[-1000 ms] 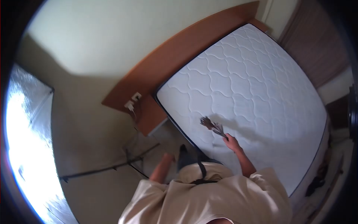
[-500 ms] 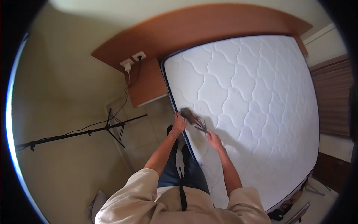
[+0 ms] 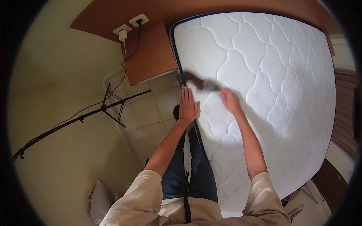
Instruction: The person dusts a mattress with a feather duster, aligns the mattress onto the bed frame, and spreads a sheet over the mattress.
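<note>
Stretches both forearms forward from beige sleeves, elbows slightly bent. Holds the left hand flat, palm down, at the near left edge of the mattress, with fingers straight, close together and pointing toward the duster; angles the thumb out over the white quilted top. Cannot tell pressing from hovering there.

Clamps the right hand in a fist around the pale grey end of the duster, knuckles up, farther in over the mattress than the left hand, forearm slanting forward and leftward. Points the duster's brown head outward over the mattress's dark-trimmed edge, just beyond the left fingertips and near the corner of the nightstand. Cannot tell, through the blur, whether touching the fabric or just above.

Faces a brown headboard fitted with two white sockets, filled by a white plug and a black plug. Has a black stand to the left, legs splayed near the tiled floor, and a grey pillow at lower left. Wears dark trousers.
</note>
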### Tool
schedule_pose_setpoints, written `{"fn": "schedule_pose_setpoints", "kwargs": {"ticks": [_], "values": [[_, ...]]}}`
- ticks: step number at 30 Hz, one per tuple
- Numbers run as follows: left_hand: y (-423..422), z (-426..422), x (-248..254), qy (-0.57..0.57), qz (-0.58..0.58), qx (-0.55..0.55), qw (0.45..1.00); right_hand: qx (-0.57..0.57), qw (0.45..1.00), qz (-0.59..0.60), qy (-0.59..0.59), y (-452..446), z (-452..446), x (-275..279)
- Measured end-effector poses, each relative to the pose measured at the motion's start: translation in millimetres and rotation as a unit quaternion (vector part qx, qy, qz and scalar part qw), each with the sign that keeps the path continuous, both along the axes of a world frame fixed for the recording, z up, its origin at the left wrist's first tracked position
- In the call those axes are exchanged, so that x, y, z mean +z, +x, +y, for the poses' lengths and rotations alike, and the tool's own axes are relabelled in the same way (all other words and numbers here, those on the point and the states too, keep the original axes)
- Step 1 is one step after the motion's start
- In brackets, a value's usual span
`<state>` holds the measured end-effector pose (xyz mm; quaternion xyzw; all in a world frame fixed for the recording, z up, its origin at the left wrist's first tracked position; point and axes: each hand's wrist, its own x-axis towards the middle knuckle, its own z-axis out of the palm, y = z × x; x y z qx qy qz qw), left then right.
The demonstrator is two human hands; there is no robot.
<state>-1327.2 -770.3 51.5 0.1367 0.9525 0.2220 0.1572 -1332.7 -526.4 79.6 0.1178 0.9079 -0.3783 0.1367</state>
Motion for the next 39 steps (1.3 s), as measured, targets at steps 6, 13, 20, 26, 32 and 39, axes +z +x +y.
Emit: {"fn": "schedule_pose_setpoints", "kwargs": {"ticks": [6, 13, 20, 26, 32, 39], "values": [[-43, 1, 0, 0.029, 0.027, -0.003, 0.999, -0.018, 0.999, 0.05, -0.001, -71, -10, -23], [-74, 0, -14, 0.034, 0.037, -0.014, 0.999, 0.03, 0.996, 0.014, 0.086, -164, -44, -5], [-80, -16, -18, 0.121, 0.008, 0.03, 0.992, -0.013, 0.995, 0.083, -0.049, -169, -35, -35], [-74, -43, -36, 0.158, -0.271, 0.079, 0.946, 0.026, 0.998, 0.002, -0.054, -8, -45, -21], [-50, -17, -33, 0.244, -0.034, 0.075, 0.966, -0.091, 0.992, -0.031, -0.086, 116, -42, -23], [-6, -7, -22, 0.236, -0.029, 0.096, 0.967, -0.026, 0.994, -0.068, -0.085, 170, -25, -15]]}}
